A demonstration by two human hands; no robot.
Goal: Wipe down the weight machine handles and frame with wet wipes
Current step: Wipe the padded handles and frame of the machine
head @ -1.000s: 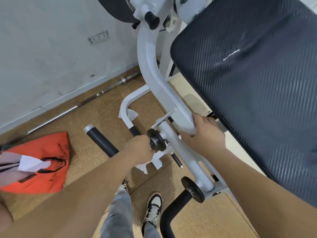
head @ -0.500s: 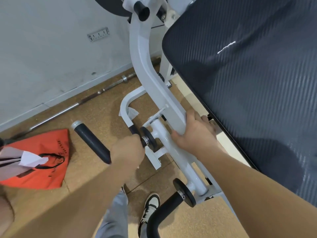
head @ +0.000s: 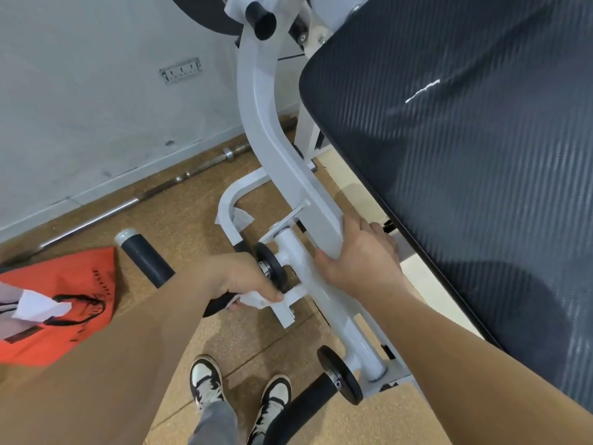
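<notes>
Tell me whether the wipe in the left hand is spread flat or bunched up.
Bunched up: the wipe shows only as a crumpled white wad, pinched by the left hand against the white frame bracket.

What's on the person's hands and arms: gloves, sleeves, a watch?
Nothing worn. The left hand and right hand are ungloved, with no rings visible. The left forearm and right forearm are bare to the picture's edge: no sleeve cuff, watch or wristband in view.

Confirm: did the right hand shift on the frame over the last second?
No. The right hand still grips the lower end of the white frame arm, beside the black disc, as before; only the camera moved.
</notes>
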